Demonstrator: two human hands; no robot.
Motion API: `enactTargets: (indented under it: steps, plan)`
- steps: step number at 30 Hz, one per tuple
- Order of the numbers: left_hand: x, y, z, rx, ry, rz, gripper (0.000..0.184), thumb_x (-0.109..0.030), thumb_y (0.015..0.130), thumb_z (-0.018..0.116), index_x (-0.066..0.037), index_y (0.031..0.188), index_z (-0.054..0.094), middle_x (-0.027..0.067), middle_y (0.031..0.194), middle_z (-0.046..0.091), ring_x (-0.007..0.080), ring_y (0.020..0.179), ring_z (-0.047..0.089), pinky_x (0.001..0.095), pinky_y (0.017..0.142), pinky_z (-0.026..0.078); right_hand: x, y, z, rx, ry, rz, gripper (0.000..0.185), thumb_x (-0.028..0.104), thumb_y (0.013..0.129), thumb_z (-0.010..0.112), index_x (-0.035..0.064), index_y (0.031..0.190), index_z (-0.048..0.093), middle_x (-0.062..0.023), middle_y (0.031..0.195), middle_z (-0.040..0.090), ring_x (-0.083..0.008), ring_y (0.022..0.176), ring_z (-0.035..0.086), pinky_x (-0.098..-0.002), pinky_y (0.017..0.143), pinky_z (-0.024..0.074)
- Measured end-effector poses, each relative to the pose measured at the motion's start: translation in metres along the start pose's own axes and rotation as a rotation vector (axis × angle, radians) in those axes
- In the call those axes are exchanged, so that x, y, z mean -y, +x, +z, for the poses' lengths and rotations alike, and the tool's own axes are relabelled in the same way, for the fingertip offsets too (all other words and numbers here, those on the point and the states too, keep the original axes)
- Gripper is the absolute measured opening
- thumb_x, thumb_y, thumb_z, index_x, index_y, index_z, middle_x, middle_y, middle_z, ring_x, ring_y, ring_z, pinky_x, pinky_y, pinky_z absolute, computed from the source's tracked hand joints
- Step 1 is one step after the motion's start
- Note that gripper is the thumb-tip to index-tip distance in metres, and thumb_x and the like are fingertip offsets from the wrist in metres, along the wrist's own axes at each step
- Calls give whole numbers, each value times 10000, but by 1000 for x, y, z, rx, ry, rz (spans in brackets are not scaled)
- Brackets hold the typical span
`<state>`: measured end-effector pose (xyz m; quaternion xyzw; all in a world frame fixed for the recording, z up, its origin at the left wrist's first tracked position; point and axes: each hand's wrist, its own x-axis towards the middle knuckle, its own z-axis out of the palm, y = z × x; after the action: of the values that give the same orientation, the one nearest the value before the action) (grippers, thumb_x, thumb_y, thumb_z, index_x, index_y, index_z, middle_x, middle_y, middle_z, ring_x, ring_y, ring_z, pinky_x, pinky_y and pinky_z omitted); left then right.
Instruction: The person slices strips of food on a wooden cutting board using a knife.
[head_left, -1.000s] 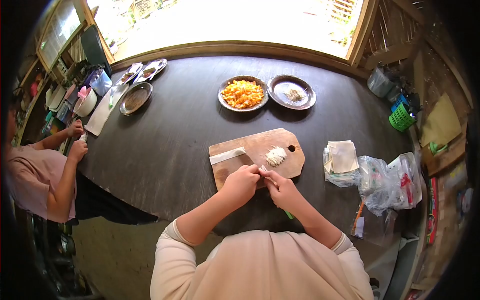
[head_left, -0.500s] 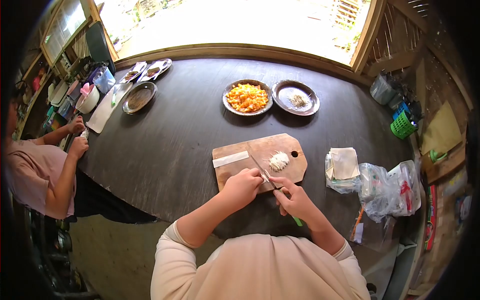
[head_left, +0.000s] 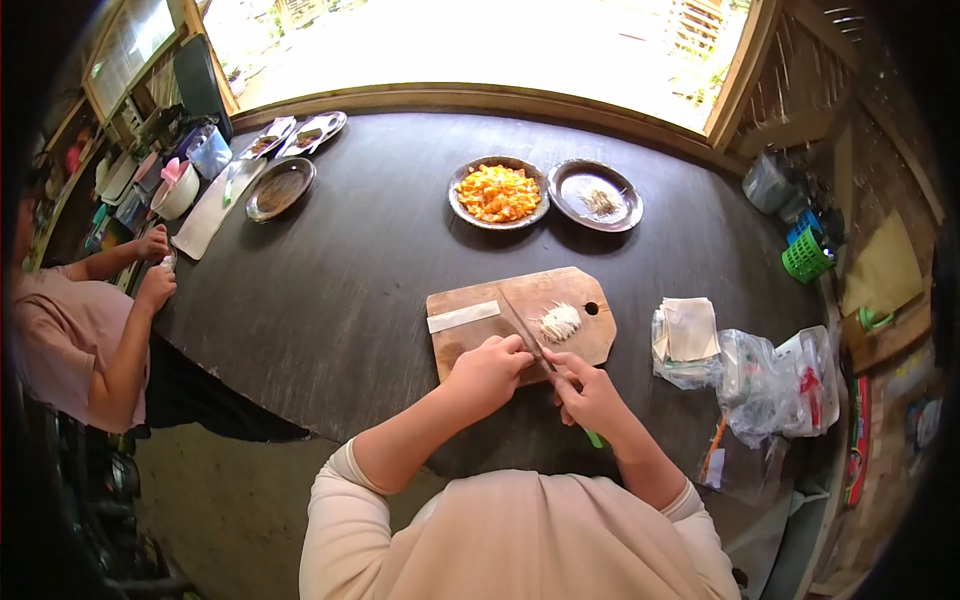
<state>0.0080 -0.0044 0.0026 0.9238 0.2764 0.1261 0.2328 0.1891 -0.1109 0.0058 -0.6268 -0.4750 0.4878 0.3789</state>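
A wooden cutting board [head_left: 455, 352] with a hole near its right end lies before me. My right hand [head_left: 582, 392] is wrapped around a knife [head_left: 521, 324], whose green handle end pokes out below the fist. The blade slants up and left across the board. Just left of the blade, my left hand [head_left: 488, 374] rests on the board with fingers bent and pressed together; what they pinch is hidden. A pale flat strip [head_left: 463, 317] lies on the board's left half. Thin white shreds [head_left: 560, 322] are heaped right of the blade.
Beyond the board stand a bowl of orange pieces [head_left: 498, 217] and a plate [head_left: 566, 211] with thin shreds. Plastic bags [head_left: 765, 385] lie to the right, near a green basket [head_left: 806, 262]. A co-worker [head_left: 80, 340] stands left, near a dark plate [head_left: 281, 207].
The knife and my right hand have shifted slightly, with the blade tip a little higher. My left hand stays nearly in place. The co-worker's hands have moved slightly.
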Motion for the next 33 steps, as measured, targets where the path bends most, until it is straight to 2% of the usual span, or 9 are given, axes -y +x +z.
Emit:
enactTargets:
  steps: [12, 17, 21, 23, 26, 33]
  plan:
    - [3, 0, 10, -45, 28, 88, 379, -111, 836, 661, -72, 1212, 632, 87, 1137, 578, 294, 1063, 575, 393, 874, 520, -4, 1, -9, -23, 79, 53, 383, 121, 997, 551, 160, 1378, 550, -48, 673, 587, -106, 476, 573, -263, 463, 494]
    - [-1, 0, 17, -84, 164, 88, 471, -297, 881, 677, -55, 1276, 599, 121, 1291, 518, 320, 1209, 494, 423, 948, 490, -2, 0, -9, -12, 33, 63, 408, 132, 1015, 509, 162, 1422, 491, -55, 682, 593, -117, 492, 589, -267, 472, 504]
    - [-2, -2, 22, -62, 208, 96, 548, -378, 896, 661, -68, 1337, 559, 132, 1372, 463, 338, 1275, 429, 464, 996, 454, -4, 1, -12, -9, 59, 86, 409, 149, 1028, 480, 153, 1436, 453, -60, 686, 600, -124, 499, 596, -272, 473, 504]
    - [-6, -5, 22, -29, 257, 95, 619, -451, 912, 630, -85, 1397, 507, 145, 1442, 408, 363, 1324, 375, 523, 1043, 397, -2, 0, -12, -12, 74, 67, 405, 156, 1035, 464, 143, 1438, 430, -63, 691, 603, -128, 501, 598, -274, 479, 506]
    - [-4, -4, 25, 5, 265, 80, 665, -524, 923, 593, -104, 1425, 479, 152, 1488, 374, 375, 1352, 346, 555, 1069, 349, -4, 1, -14, 4, 76, 84, 406, 156, 1033, 467, 142, 1436, 421, -63, 697, 605, -130, 505, 600, -276, 490, 510]
    - [-3, -5, 24, 15, 296, 57, 680, -585, 930, 546, -121, 1424, 485, 155, 1525, 349, 374, 1371, 334, 548, 1076, 338, -1, 1, -17, -29, -15, 45, 406, 158, 1026, 478, 136, 1429, 438, -69, 705, 614, -131, 504, 597, -279, 495, 507]
